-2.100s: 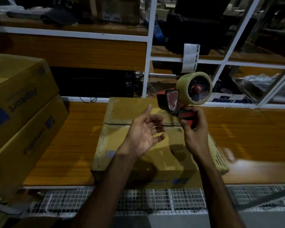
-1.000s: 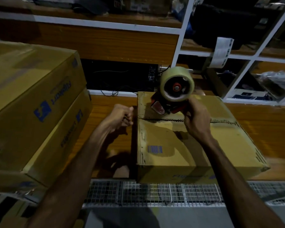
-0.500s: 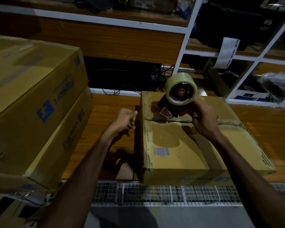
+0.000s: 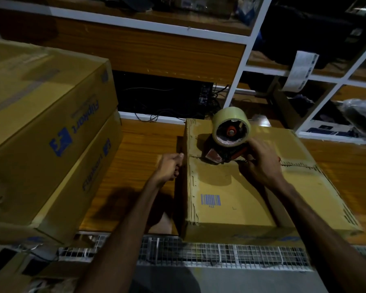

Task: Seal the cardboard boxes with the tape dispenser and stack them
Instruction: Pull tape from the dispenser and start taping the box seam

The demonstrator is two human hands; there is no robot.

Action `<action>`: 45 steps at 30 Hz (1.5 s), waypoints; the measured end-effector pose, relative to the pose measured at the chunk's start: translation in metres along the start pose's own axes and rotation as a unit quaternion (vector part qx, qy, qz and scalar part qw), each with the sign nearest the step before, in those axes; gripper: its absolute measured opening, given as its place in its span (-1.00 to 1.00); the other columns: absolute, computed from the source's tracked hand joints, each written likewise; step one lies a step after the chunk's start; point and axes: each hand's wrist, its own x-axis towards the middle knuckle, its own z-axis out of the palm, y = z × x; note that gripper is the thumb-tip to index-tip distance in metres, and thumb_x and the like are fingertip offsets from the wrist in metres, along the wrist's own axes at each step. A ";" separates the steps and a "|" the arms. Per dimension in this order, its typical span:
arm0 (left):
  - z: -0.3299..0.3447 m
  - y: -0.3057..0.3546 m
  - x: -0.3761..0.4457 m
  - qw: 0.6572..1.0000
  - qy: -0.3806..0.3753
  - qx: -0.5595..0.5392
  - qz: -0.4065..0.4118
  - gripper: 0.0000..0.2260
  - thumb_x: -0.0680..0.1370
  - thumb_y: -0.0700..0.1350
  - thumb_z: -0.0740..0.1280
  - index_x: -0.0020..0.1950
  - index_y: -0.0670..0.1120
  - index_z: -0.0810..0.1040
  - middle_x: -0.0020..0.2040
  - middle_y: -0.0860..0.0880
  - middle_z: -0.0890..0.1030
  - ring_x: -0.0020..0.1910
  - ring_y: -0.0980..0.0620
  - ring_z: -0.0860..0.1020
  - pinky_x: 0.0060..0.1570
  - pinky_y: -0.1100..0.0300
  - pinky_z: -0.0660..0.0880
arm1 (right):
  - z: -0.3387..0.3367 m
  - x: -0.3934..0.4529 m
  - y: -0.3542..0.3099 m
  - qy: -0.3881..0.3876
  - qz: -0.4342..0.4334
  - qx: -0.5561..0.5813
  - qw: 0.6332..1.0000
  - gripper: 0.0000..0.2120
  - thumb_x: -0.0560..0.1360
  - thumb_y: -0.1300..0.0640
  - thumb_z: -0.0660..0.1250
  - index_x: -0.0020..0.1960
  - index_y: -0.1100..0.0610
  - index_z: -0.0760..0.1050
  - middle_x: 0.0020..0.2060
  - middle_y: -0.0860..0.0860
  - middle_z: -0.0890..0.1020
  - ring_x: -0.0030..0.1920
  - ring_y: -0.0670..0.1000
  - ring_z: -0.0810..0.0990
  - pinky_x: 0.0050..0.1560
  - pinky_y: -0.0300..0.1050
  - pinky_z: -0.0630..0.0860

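A flat cardboard box point(image 4: 230, 199) lies on the wooden table point(image 4: 135, 157), its top flaps meeting in a seam that runs left to right. My right hand point(image 4: 260, 163) grips the red handle of the tape dispenser point(image 4: 228, 140), whose roll of clear tape stands over the left end of that seam. The dispenser's mouth touches the box top near the left edge. My left hand point(image 4: 170, 166) is curled against the box's left edge at the seam, fingertips pinched together there; whether it holds the tape end is too dark to tell. Two sealed boxes point(image 4: 44, 127) are stacked at the left.
White-framed wooden shelves point(image 4: 239, 66) with dark clutter and a hanging paper label point(image 4: 300, 70) rise behind the table. Cables point(image 4: 156, 115) lie in a dark recess at the back. A wire mesh ledge point(image 4: 199, 250) runs along the table's front edge.
My right hand has lowered the dispenser from mid-air onto the left end of the seam. My left hand has gone from open above the box to curled at its left edge.
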 end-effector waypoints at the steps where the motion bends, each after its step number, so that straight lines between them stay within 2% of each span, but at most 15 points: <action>1: 0.003 -0.001 0.000 1.000 0.001 -0.003 0.003 -0.65 0.74 0.04 0.22 -0.22 -0.02 0.48 -0.37 0.05 0.43 -0.45 0.06 0.35 -0.47 0.18 0.23 | 0.001 -0.001 0.001 -0.005 0.000 -0.004 1.000 -0.55 0.52 0.33 0.50 0.37 0.12 0.53 0.16 0.09 0.65 0.16 0.11 0.56 0.10 0.02 0.41; 7: 0.018 -0.005 -0.004 0.999 0.042 -0.007 0.008 -0.65 0.74 0.07 0.20 -0.10 -0.11 0.57 -0.43 0.10 0.44 -0.49 0.08 0.33 -0.51 0.22 0.26 | 0.002 -0.001 0.004 -0.021 -0.003 -0.003 1.000 -0.55 0.55 0.38 0.41 0.38 0.10 0.52 0.18 0.08 0.63 0.19 0.11 0.54 0.14 0.09 0.44; 12: 0.024 -0.015 -0.005 0.996 0.092 0.021 -0.008 -0.59 0.69 0.15 0.30 -0.27 -0.05 0.55 -0.36 -0.05 0.57 -0.45 -0.01 0.49 -0.49 0.16 0.41 | 0.001 0.000 0.005 -0.026 -0.004 -0.005 1.000 -0.48 0.51 0.33 0.45 0.42 0.04 0.48 0.16 0.08 0.62 0.15 0.14 0.54 0.11 0.17 0.47; 17: 0.026 -0.037 -0.022 0.986 0.110 0.095 -0.081 -0.63 0.66 0.05 0.40 -0.33 -0.02 0.55 -0.36 0.00 0.58 -0.30 -0.06 0.56 -0.14 0.04 0.50 | 0.000 -0.003 0.010 -0.026 -0.003 0.005 1.000 -0.41 0.49 0.34 0.48 0.43 -0.02 0.45 0.19 0.06 0.62 0.18 0.13 0.54 0.12 0.28 0.50; 19: 0.031 -0.024 -0.032 0.981 0.167 0.075 -0.067 -0.73 0.65 0.07 0.39 -0.20 -0.01 0.62 -0.25 0.00 0.64 -0.19 -0.09 0.61 -0.12 0.06 0.48 | 0.002 -0.003 0.012 -0.033 0.007 0.008 0.999 -0.38 0.48 0.38 0.45 0.44 -0.05 0.43 0.21 0.04 0.61 0.20 0.12 0.54 0.14 0.29 0.49; 21: 0.037 0.002 -0.043 0.978 0.205 0.037 0.015 -0.78 0.65 0.10 0.33 0.02 0.00 0.69 -0.11 0.05 0.67 -0.07 -0.05 0.63 -0.04 0.02 0.53 | 0.003 -0.002 0.015 -0.043 0.009 0.008 0.999 -0.39 0.51 0.37 0.42 0.45 -0.06 0.44 0.22 0.02 0.60 0.20 0.10 0.53 0.14 0.28 0.50; 23: 0.041 0.031 -0.052 0.980 0.160 0.064 0.098 -0.67 0.67 0.06 0.31 0.38 -0.02 0.62 0.26 0.03 0.67 0.23 -0.01 0.61 0.18 -0.04 0.57 | 0.001 0.000 0.018 -0.056 0.004 0.014 0.998 -0.44 0.54 0.35 0.39 0.45 -0.06 0.46 0.21 0.00 0.59 0.16 0.07 0.53 0.08 0.26 0.53; 25: 0.047 0.051 -0.057 0.974 0.091 0.165 0.123 -0.58 0.70 -0.06 0.30 0.57 -0.01 0.43 0.56 0.02 0.44 0.50 0.00 0.44 0.44 0.04 0.40 | -0.002 0.001 0.021 -0.069 -0.007 0.021 0.997 -0.50 0.59 0.30 0.37 0.46 -0.07 0.47 0.21 0.00 0.59 0.13 0.07 0.54 0.02 0.24 0.56; 27: 0.052 0.059 -0.060 0.953 0.054 0.272 0.123 -0.56 0.73 -0.15 0.24 0.63 -0.03 0.34 0.64 0.06 0.29 0.57 0.02 0.33 0.44 0.19 0.23 | -0.004 0.003 0.022 -0.077 -0.018 0.024 0.997 -0.54 0.63 0.24 0.35 0.46 -0.08 0.46 0.22 0.01 0.58 0.12 0.08 0.55 -0.03 0.21 0.58; 29: 0.054 0.058 -0.061 0.937 0.043 0.326 0.119 -0.56 0.75 -0.17 0.19 0.65 -0.02 0.30 0.67 0.08 0.23 0.58 0.00 0.32 0.44 0.23 0.22 | -0.005 0.004 0.023 -0.085 -0.024 0.019 0.996 -0.54 0.63 0.21 0.35 0.47 -0.11 0.44 0.24 0.02 0.57 0.13 0.11 0.56 -0.06 0.18 0.58; 35: 0.052 0.064 -0.071 0.885 0.062 0.442 0.130 -0.58 0.74 -0.11 0.15 0.62 0.05 0.36 0.64 0.18 0.23 0.59 -0.05 0.33 0.52 -0.16 0.38 | -0.008 0.007 0.028 -0.103 -0.057 0.019 0.993 -0.47 0.60 0.25 0.33 0.50 -0.13 0.44 0.23 0.04 0.55 0.10 0.10 0.55 -0.11 0.04 0.52; 39: 0.056 0.078 -0.086 0.831 0.077 0.545 0.075 -0.55 0.75 -0.01 0.12 0.64 0.25 0.25 0.64 0.22 0.26 0.50 -0.12 0.46 0.39 -0.22 0.48 | -0.004 0.011 0.032 -0.106 -0.077 0.038 0.991 -0.49 0.62 0.17 0.33 0.52 -0.15 0.41 0.18 0.05 0.56 0.06 0.11 0.55 -0.13 0.02 0.50; 41: 0.063 0.084 -0.091 0.804 0.093 0.583 0.065 -0.54 0.74 0.02 0.11 0.64 0.28 0.20 0.58 0.13 0.41 0.32 -0.16 0.59 0.15 -0.17 0.61 | -0.006 0.010 0.036 -0.100 -0.086 0.042 0.990 -0.52 0.63 0.14 0.33 0.50 -0.16 0.40 0.20 0.05 0.56 0.06 0.13 0.56 -0.14 0.02 0.51; 43: 0.069 0.088 -0.093 0.774 0.106 0.623 0.047 -0.51 0.71 -0.02 0.13 0.64 0.24 0.17 0.49 -0.03 0.53 0.13 -0.18 0.63 -0.04 -0.10 0.57 | -0.004 0.011 0.035 -0.095 -0.086 0.035 0.991 -0.54 0.63 0.13 0.33 0.48 -0.17 0.41 0.21 0.04 0.57 0.06 0.17 0.58 -0.15 0.05 0.54; 45: 0.082 0.093 -0.095 0.736 0.104 0.669 0.023 -0.46 0.69 -0.01 0.16 0.68 0.14 0.13 0.60 -0.07 0.40 0.43 -0.16 0.49 0.32 -0.24 0.44 | -0.007 0.009 0.035 -0.092 -0.097 0.027 0.991 -0.57 0.63 0.12 0.30 0.45 -0.18 0.43 0.19 0.04 0.58 0.03 0.19 0.59 -0.16 0.08 0.55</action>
